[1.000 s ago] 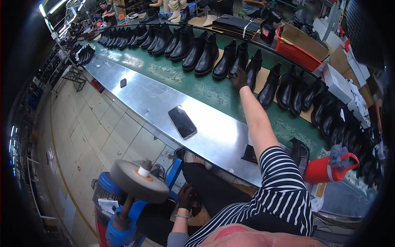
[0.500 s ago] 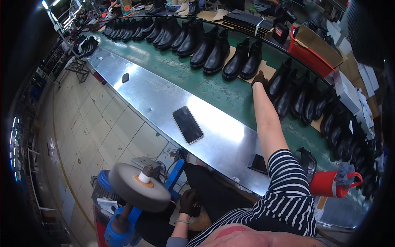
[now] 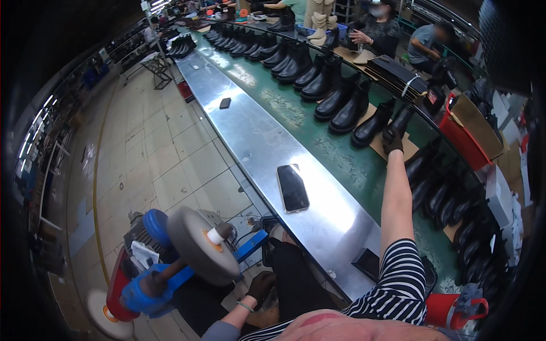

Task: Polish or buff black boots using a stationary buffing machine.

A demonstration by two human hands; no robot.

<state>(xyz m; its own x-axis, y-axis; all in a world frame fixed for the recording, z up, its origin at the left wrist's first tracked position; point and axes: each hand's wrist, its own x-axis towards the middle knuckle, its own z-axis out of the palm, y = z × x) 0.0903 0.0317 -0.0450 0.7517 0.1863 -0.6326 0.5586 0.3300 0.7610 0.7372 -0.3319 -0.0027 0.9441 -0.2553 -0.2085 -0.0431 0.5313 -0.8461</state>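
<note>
My right hand (image 3: 392,140), in a dark glove, reaches across the bench to the row of boots. Its fingers are closed round a black ankle boot (image 3: 402,118), which leans back above a piece of brown cardboard (image 3: 380,149). Just left of it stands another black boot (image 3: 373,125). My left hand (image 3: 261,286), also gloved, is low by my lap, close to the grey polishing wheel (image 3: 203,245) on its blue machine. Its fingers blend into the dark clothing, so I cannot tell whether they are bent round anything.
A phone (image 3: 293,188) and a small dark object (image 3: 225,103) lie on the metal strip (image 3: 256,131) along the green bench. More black boots (image 3: 318,79) line the far side. At right are a red mug (image 3: 446,310) and a red crate (image 3: 466,133). Co-workers sit beyond.
My view has swung, so the bench appears further right and lower. My right hand has gone from the cardboard beside the boot pair to gripping the right boot. My left hand stays by my lap.
</note>
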